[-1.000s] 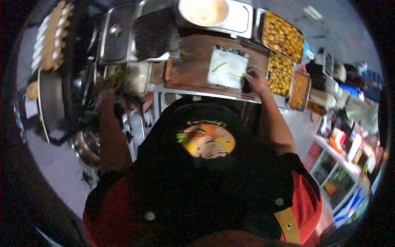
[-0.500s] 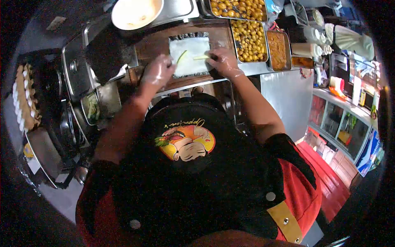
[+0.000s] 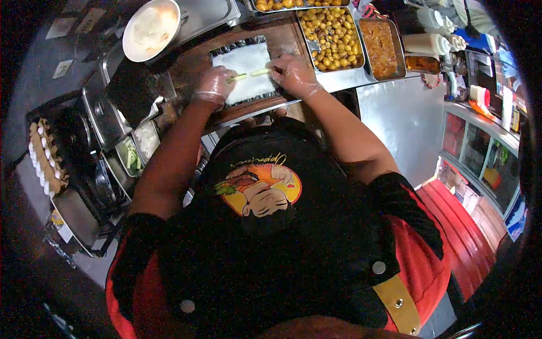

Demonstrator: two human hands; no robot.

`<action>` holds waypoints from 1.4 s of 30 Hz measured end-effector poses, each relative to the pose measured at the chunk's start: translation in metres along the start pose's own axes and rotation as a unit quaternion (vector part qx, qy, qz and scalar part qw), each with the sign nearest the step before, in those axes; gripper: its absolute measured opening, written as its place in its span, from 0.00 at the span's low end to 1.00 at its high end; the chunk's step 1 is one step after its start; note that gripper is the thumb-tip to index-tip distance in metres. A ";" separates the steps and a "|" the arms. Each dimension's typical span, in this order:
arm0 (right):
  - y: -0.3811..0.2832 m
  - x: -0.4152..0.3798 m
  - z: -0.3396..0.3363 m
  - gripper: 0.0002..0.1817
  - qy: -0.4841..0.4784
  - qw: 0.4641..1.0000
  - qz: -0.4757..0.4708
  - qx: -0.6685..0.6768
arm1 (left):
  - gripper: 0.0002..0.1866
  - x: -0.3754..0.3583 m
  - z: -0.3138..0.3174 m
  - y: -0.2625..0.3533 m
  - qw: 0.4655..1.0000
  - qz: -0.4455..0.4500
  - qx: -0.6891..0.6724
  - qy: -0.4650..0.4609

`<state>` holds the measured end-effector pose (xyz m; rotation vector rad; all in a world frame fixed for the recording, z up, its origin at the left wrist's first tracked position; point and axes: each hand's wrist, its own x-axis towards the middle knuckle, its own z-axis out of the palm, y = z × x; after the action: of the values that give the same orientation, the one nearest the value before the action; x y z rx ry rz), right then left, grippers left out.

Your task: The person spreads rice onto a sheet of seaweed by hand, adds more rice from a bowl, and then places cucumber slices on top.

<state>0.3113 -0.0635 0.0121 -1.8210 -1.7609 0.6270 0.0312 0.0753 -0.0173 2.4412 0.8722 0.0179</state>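
A dark seaweed sheet [image 3: 243,41] lies on a wooden board, covered with a flat layer of white rice [image 3: 240,58] that leaves dark strips at the far and near edges. My left hand [image 3: 214,85], in a clear plastic glove, pinches the end of a thin green cucumber strip [image 3: 240,77] at the sheet's left side. From the right, my gloved right hand [image 3: 294,76] grips a paler cucumber strip [image 3: 259,72]. Both strips lie nearly end to end across the rice, their inner tips close together.
Behind the board stands a white bowl [image 3: 151,31] with residue inside. To the right are a tray of small glazed potatoes [image 3: 332,42], a tray of brown food [image 3: 384,48] and squeeze bottles [image 3: 426,44]. At left sit a cucumber bin [image 3: 132,157] and an egg tray [image 3: 45,158].
The left strip has turned from a steep slant to nearly level, in line with the right one. Both hands have come closer together. The whole view has shifted and turned slightly.
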 end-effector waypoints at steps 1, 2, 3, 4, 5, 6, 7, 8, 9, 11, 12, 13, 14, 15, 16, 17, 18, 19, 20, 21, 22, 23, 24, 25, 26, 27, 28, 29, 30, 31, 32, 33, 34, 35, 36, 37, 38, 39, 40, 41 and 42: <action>0.001 0.001 0.000 0.13 -0.003 1.000 -0.005 0.004 | 0.11 0.000 0.001 0.001 1.000 -0.002 0.001 -0.001; 0.002 0.002 0.000 0.13 -0.006 1.000 -0.010 0.008 | 0.11 0.001 0.002 0.003 1.000 0.000 -0.016 0.005; 0.002 0.002 0.001 0.13 -0.007 1.000 -0.011 0.009 | 0.11 0.001 0.002 0.005 0.999 0.002 -0.033 0.012; 0.002 0.001 0.001 0.12 -0.006 1.000 -0.011 0.015 | 0.11 0.001 0.003 0.006 0.999 -0.001 -0.033 0.012; 0.002 0.001 0.002 0.12 -0.004 1.000 -0.011 0.020 | 0.11 0.002 0.002 0.007 1.000 -0.001 -0.023 0.005; 0.000 0.002 -0.001 0.12 -0.005 1.000 -0.012 0.021 | 0.11 0.002 0.000 0.009 1.000 -0.002 -0.011 -0.001; -0.001 0.003 -0.004 0.12 -0.018 0.999 -0.011 0.032 | 0.11 0.002 -0.001 0.011 1.000 -0.003 -0.012 -0.001; -0.003 0.004 -0.007 0.12 -0.030 0.999 -0.009 0.042 | 0.11 0.002 -0.002 0.013 1.000 -0.011 -0.016 -0.006; 0.000 0.004 -0.006 0.12 -0.031 0.999 -0.009 0.043 | 0.11 0.001 -0.002 0.012 1.000 -0.018 -0.021 -0.010; 0.004 0.006 -0.003 0.13 -0.041 0.998 -0.016 0.045 | 0.11 0.000 0.000 0.011 1.000 -0.008 -0.028 -0.001; 0.004 0.006 -0.002 0.13 -0.042 0.998 -0.017 0.045 | 0.12 0.000 -0.003 0.013 0.999 0.004 -0.036 0.008; 0.003 0.006 -0.002 0.14 -0.047 0.998 -0.010 0.037 | 0.12 0.000 -0.006 0.015 0.999 0.004 -0.036 0.009; 0.003 0.006 -0.002 0.15 -0.051 0.998 -0.004 0.028 | 0.12 0.001 -0.009 0.017 1.000 -0.006 -0.014 -0.016; 0.004 0.005 -0.002 0.15 -0.052 0.998 -0.005 0.027 | 0.12 0.001 -0.009 0.017 0.999 -0.015 0.007 -0.040; 0.005 0.004 -0.003 0.16 -0.037 0.998 -0.009 0.046 | 0.12 -0.003 -0.006 0.019 0.999 -0.016 0.007 -0.038; 0.005 0.004 -0.004 0.18 -0.022 0.998 -0.015 0.065 | 0.13 -0.009 -0.004 0.021 0.997 -0.035 -0.064 0.004; 0.005 0.003 -0.007 0.18 -0.024 0.997 -0.019 0.065 | 0.15 -0.015 -0.002 0.021 0.988 -0.054 -0.134 0.047; 0.005 0.001 -0.010 0.21 -0.043 0.995 0.019 0.086 | 0.15 -0.026 -0.010 0.031 0.988 -0.059 -0.133 0.052; 0.006 0.001 -0.014 0.24 -0.063 0.990 0.055 0.109 | 0.16 -0.043 -0.018 0.041 0.985 -0.066 -0.133 0.085; 0.018 -0.003 -0.009 0.26 -0.074 0.985 0.076 0.137 | 0.17 -0.058 -0.030 0.044 0.981 -0.079 -0.128 0.121; 0.019 -0.006 -0.012 0.25 -0.021 0.994 0.019 0.105 | 0.16 -0.077 -0.008 0.015 0.984 0.011 -0.033 0.173; 0.030 -0.013 -0.002 0.24 -0.025 0.982 0.078 0.168 | 0.15 -0.100 -0.034 0.020 0.987 -0.044 -0.084 0.129; 0.019 -0.015 -0.014 0.23 -0.056 0.984 0.121 0.118 | 0.15 -0.126 -0.058 0.033 0.981 -0.102 -0.138 0.088; -0.001 -0.013 -0.032 0.25 -0.102 0.964 0.202 0.139 | 0.15 -0.155 -0.050 0.020 0.966 -0.145 -0.172 0.127; -0.006 -0.018 -0.039 0.24 -0.092 0.973 0.185 0.106 | 0.16 -0.183 -0.041 0.006 0.945 -0.185 -0.208 0.170; 0.009 -0.025 -0.034 0.24 -0.086 0.973 0.190 0.101 | 0.16 -0.210 -0.036 -0.015 0.935 -0.220 -0.189 0.204; 0.006 -0.026 -0.044 0.24 -0.119 0.968 0.201 0.089 | 0.16 -0.240 -0.032 -0.046 0.930 -0.262 -0.134 0.220; 0.006 -0.031 -0.041 0.24 -0.082 0.981 0.168 0.049 | 0.17 -0.272 -0.028 -0.081 0.928 -0.312 -0.033 0.200; -0.007 -0.029 -0.046 0.24 -0.108 0.965 0.229 0.064 | 0.18 -0.306 -0.025 -0.122 0.917 -0.357 0.101 0.147; -0.010 -0.030 -0.044 0.24 -0.108 0.961 0.238 0.087 | 0.19 -0.336 -0.024 -0.160 0.886 -0.384 0.252 0.070; -0.005 -0.032 -0.040 0.24 -0.107 0.956 0.248 0.110 | 0.20 -0.362 -0.025 -0.192 0.842 -0.394 0.369 0.000; 0.006 -0.035 -0.030 0.24 -0.110 0.958 0.241 0.108 | 0.20 -0.380 -0.032 -0.208 0.839 -0.400 0.368 0.004; 0.020 -0.036 -0.018 0.20 -0.082 0.968 0.208 0.117 | 0.19 -0.390 -0.040 -0.226 0.830 -0.454 0.312 0.087; 0.022 -0.035 -0.011 0.16 -0.053 0.976 0.173 0.125 | 0.18 -0.395 -0.045 -0.233 0.821 -0.481 0.280 0.131; 0.011 -0.031 -0.012 0.16 -0.053 0.977 0.167 0.122 | 0.18 -0.400 -0.049 -0.240 0.808 -0.503 0.248 0.177; -0.005 -0.026 -0.016 0.15 -0.062 0.976 0.183 0.099 | 0.17 -0.396 -0.061 -0.242 0.824 -0.498 0.239 0.126; -0.023 -0.024 -0.019 0.15 -0.069 0.974 0.202 0.077 | 0.17 -0.389 -0.068 -0.241 0.830 -0.498 0.224 0.114; -0.040 -0.021 -0.023 0.13 -0.075 0.972 0.212 0.065 | 0.16 -0.386 -0.067 -0.249 0.844 -0.483 0.202 0.121; -0.034 -0.022 -0.016 0.13 -0.073 0.973 0.212 0.060 | 0.16 -0.381 -0.062 -0.260 0.858 -0.465 0.175 0.131; -0.020 -0.022 -0.010 0.13 -0.059 0.971 0.197 0.126 | 0.16 -0.374 -0.058 -0.267 0.872 -0.444 0.147 0.147; -0.012 -0.024 -0.004 0.13 -0.043 0.965 0.179 0.189 | 0.15 -0.369 -0.050 -0.283 0.887 -0.417 0.114 0.165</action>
<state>0.3039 -0.0879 0.0217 -1.8646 -1.2538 1.1160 -0.4348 0.0640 -0.0553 2.0819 2.1165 0.0155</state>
